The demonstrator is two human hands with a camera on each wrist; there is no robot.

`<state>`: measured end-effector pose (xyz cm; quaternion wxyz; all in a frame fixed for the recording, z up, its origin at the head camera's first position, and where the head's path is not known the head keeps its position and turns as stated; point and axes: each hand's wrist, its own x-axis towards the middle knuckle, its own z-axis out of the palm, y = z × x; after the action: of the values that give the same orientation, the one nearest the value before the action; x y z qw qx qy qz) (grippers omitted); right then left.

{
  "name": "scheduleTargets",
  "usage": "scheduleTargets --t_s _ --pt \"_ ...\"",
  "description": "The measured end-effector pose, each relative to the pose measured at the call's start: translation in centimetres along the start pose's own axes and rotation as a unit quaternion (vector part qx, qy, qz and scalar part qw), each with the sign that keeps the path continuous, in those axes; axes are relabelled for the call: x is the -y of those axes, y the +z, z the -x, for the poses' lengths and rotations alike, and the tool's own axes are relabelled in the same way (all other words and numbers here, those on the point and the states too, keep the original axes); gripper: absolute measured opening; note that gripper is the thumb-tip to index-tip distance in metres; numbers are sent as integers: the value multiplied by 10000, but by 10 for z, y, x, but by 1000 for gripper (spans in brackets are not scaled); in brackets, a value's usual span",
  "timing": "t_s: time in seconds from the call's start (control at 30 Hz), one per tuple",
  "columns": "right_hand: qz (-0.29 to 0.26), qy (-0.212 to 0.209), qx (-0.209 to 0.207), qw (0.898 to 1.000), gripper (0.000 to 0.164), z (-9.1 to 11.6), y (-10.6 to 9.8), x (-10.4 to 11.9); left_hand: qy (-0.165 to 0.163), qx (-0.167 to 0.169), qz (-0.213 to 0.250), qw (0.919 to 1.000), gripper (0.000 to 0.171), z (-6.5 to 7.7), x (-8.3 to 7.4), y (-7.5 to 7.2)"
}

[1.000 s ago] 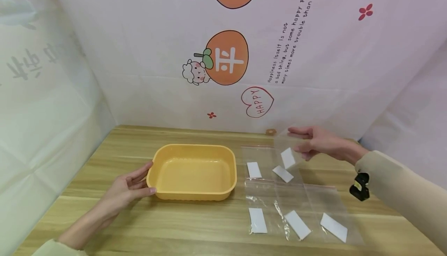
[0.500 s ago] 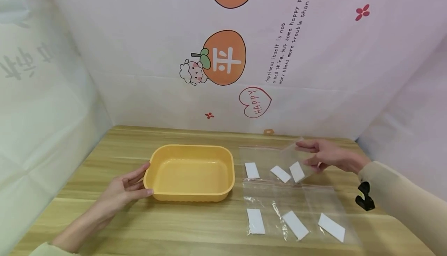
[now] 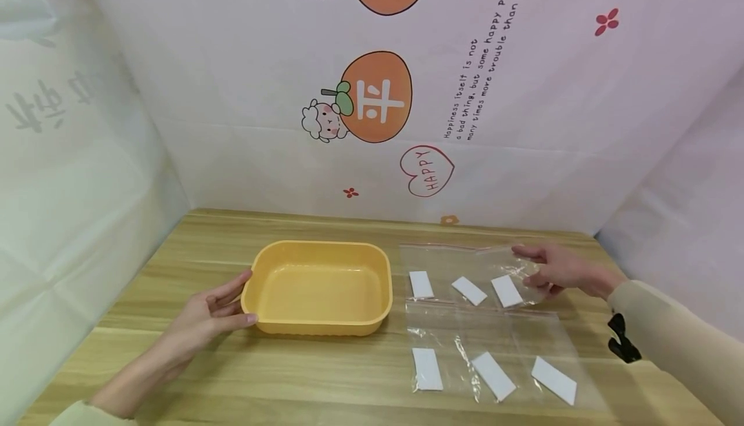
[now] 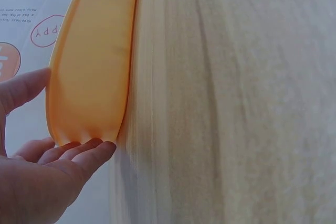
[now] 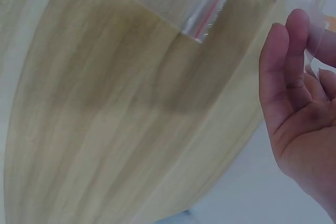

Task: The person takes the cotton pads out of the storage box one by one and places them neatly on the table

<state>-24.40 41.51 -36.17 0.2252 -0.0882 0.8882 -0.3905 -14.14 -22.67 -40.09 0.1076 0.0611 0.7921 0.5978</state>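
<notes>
My left hand holds the left end of a yellow plastic tray. In the left wrist view its thumb touches the rim and its fingertips press against the tray's end wall. At the right, my right hand pinches the right edge of a clear zip-lock bag with a white rectangular piece in it. This bag lies low over the table, at the right end of the back row. The right wrist view shows clear film between the thumb and fingers of the right hand.
Several more clear bags lie in two overlapping rows right of the tray, with white pieces such as the front-left one. The wooden table meets a printed cloth backdrop behind and pale cloth at both sides.
My right hand has moved right and down, and its bag has gone from hanging raised to lying nearly flat beside the back-row bags. The left hand and tray have stayed in place.
</notes>
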Motion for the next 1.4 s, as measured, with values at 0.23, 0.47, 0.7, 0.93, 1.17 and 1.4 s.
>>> scheduleTargets --t_s 0.23,0.47,0.7,0.93,1.17,1.4 --pt "304 -47 -251 9992 88 -3 4 -11 -35 1 31 10000 92 0 -2 1" --pt "571 -74 -356 9977 86 -5 8 -18 22 24 131 9999 90 -1 0 1" --pt "964 54 -413 9945 89 -8 9 -20 -24 12 159 9999 90 -1 -1 2" --pt "1209 56 -496 9914 89 -5 13 -22 -7 78 187 9998 91 -2 -1 3" --pt "1431 230 -563 9878 80 -4 13 -22 -9 88 80 9999 92 -3 0 2" --pt "1665 238 -499 9845 77 -8 11 -24 -38 66 121 9999 93 -3 1 2"
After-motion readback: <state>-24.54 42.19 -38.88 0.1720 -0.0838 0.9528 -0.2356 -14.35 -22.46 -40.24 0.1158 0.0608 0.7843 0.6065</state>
